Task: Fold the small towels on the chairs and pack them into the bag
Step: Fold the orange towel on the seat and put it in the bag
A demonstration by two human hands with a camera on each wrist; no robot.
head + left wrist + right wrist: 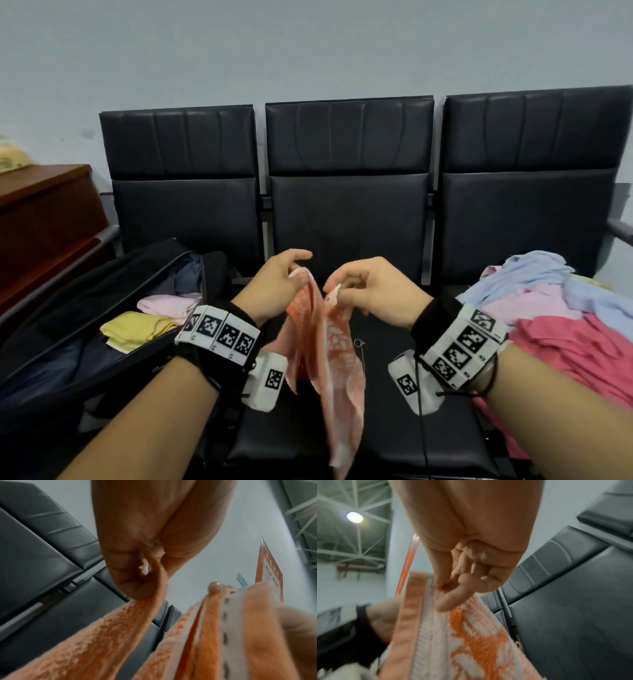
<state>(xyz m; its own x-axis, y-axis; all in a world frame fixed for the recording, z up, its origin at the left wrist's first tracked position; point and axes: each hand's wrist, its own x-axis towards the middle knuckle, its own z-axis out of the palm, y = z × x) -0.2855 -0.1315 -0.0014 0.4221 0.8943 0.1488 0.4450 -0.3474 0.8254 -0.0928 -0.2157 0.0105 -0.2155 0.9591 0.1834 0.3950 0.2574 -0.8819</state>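
An orange and white patterned towel [329, 356] hangs over the middle chair seat [390, 428]. My left hand [291, 275] pinches one top edge of it, and my right hand [337, 284] pinches the other, the two hands close together. In the left wrist view the towel [109, 635] runs out of my curled fingers [137, 582]. The right wrist view has my fingers [453, 596] clamped on the towel's hemmed border [423, 615]. An open dark bag [78, 346] lies on the left chair, holding a folded yellow towel [137, 329] and a folded pink towel [168, 305].
A heap of loose towels, light blue [527, 277], pale pink and deep pink [565, 353], covers the right chair. Three black chair backs [349, 137] stand against a grey wall. A brown wooden cabinet [44, 219] is at the far left.
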